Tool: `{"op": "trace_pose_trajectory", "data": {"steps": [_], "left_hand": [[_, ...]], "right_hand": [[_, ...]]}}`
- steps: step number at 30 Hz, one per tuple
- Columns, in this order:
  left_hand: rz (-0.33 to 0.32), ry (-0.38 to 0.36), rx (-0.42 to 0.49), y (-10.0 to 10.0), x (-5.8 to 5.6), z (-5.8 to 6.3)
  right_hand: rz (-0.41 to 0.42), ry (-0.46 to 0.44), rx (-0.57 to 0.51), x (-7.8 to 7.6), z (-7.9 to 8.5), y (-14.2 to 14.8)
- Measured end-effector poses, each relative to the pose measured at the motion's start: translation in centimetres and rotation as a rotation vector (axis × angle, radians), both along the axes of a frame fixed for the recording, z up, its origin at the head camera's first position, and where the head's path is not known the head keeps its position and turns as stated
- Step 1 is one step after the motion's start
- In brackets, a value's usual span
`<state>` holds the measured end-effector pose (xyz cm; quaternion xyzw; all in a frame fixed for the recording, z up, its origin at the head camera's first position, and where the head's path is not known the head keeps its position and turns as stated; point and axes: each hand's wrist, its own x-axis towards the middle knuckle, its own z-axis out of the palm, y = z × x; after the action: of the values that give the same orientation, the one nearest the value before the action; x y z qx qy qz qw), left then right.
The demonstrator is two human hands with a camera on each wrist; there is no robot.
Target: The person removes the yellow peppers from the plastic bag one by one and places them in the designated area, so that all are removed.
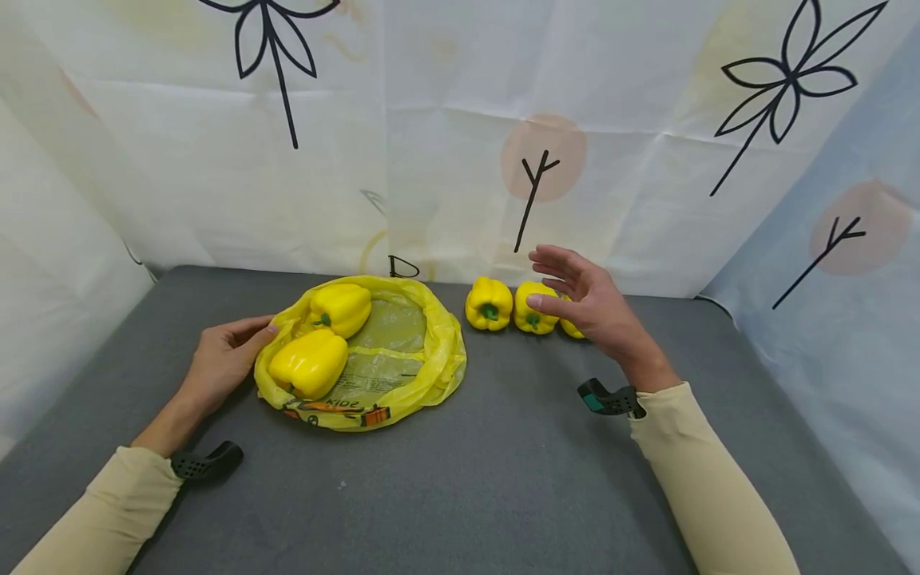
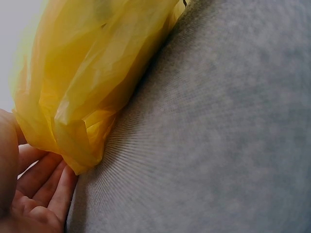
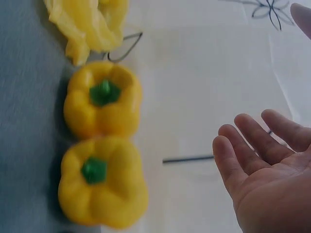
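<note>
A yellow plastic bag (image 1: 446, 363) lies on the table with its mouth open upward. Inside, at its left side, are two yellow bell peppers, one (image 1: 341, 310) behind the other (image 1: 309, 364). My left hand (image 1: 224, 358) holds the bag's left edge between thumb and fingers; in the left wrist view the fingers (image 2: 46, 187) pass behind the yellow plastic. Three more yellow peppers stand in a row right of the bag: a left one (image 1: 489, 304), a middle one (image 1: 535, 308) and a right one (image 1: 573, 319), partly hidden. Above them hovers my right hand (image 1: 585, 299), fingers extended, holding nothing.
The grey table (image 1: 460, 495) ends at a pale fabric backdrop (image 1: 446, 184) with printed leaf drawings, close behind the row of peppers. More fabric hangs at both sides. Each wrist wears a dark band (image 1: 208, 461).
</note>
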<state>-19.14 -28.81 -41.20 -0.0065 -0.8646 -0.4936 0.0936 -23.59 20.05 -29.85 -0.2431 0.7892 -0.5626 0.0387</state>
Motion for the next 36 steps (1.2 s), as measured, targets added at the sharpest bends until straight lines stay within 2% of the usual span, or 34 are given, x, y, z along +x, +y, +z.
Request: {"op": "trace_pose_trajectory", "data": {"steps": [10, 27, 36], "left_hand": [[-0.005, -0.004, 0.010, -0.1, 0.0, -0.1], [0.011, -0.012, -0.016, -0.1, 0.0, 0.0], [0.009, -0.016, -0.022, 0.0, -0.1, -0.1]], "right_hand": [[0.095, 0.023, -0.025, 0.2, 0.4, -3.5], [0.230, 0.019, -0.046, 1.0, -0.6, -9.1], [0.250, -0.002, 0.006, 1.4, -1.1, -12.0]]}}
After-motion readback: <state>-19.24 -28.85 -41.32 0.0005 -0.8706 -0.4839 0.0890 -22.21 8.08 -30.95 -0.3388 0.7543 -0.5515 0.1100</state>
